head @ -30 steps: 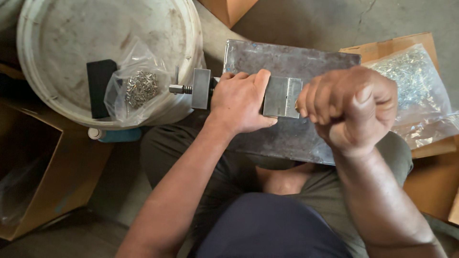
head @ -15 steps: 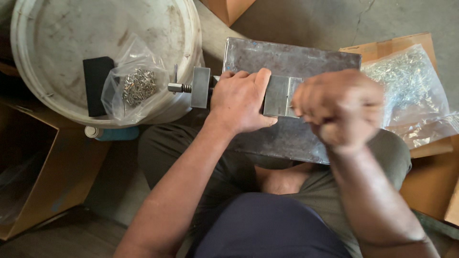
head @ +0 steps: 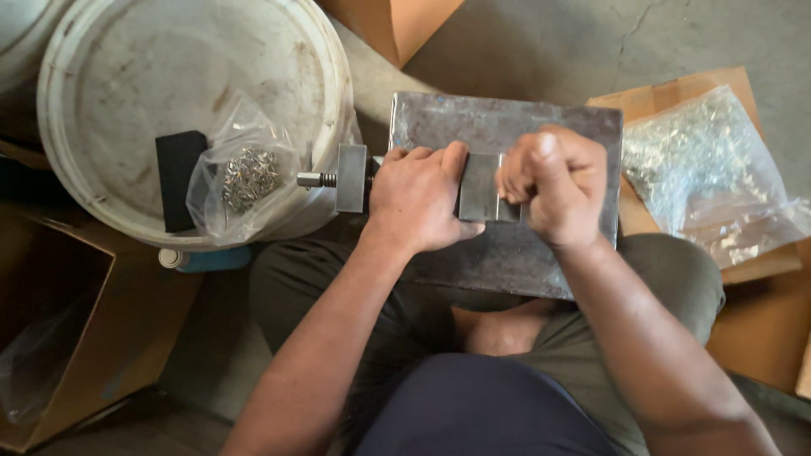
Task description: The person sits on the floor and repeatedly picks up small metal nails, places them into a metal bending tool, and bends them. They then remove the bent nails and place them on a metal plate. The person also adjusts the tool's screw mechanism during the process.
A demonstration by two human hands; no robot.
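Cardboard comes first at the far left — an open brown box (head: 59, 338) with crumpled clear plastic inside, standing on the floor below a white plastic bucket lid (head: 127, 76), scuffed and stained. On that lid we see a flat black block (head: 177, 179) and, just beside it to the right, a clear plastic bag (head: 245, 173) with a heap of small metal screws in it. A blue-and-white cylinder (head: 203, 257) peeks out under the lid's lower edge.

Next to the right, a threaded metal stub with a square grey metal piece (head: 351, 177) on it sticks out past the lid's rim, touching our left hand (head: 418, 198). That hand lies palm down, fingers curled over and closed around a small metal fixture (head: 480, 187) — its bright, flat rectangular face shows between the two hands. The fixture rests on a dark grey steel plate (head: 507, 118) that sits across our lap, over olive trousers.

Our right hand (head: 553, 186) is balled into a tight fist pressed against the right end of the fixture; something is pinched in it at the fixture, but we cannot tell what, as the knuckles hide it.

Further right, touching the plate's edge, a cardboard flap (head: 676, 89) carries a large clear bag (head: 710, 169) full of small shiny metal parts, its mouth trailing off toward the right edge. Bare concrete floor (head: 549, 42) shows above the plate, with the corner of another brown box (head: 397, 25) at the top.
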